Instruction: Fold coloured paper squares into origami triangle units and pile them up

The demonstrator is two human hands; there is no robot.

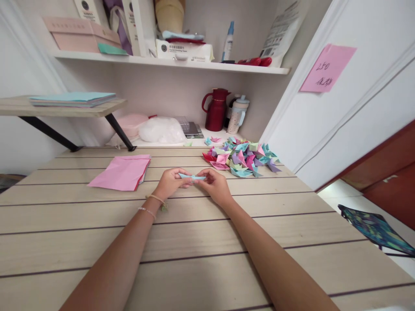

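A small light-blue folded paper boat (193, 177) is held just above the wooden table, one end in each hand. My left hand (171, 181) pinches its left end between thumb and fingers, and my right hand (214, 185) grips the right end the same way. The fingertips hide parts of the paper. Beyond my right hand lies a heap of folded paper boats (241, 157) in pink, blue, purple, green and red. To the left of my left hand rests a stack of square paper (121, 172) with a pink sheet on top.
The slatted table (194, 237) reaches up to a white shelf unit. A red thermos jug (216, 110) and a speckled bottle (238, 114) stand at the back. A raised wooden stand (65, 111) at left carries blue-topped paper (73, 98). A pink note (328, 69) hangs on the right wall.
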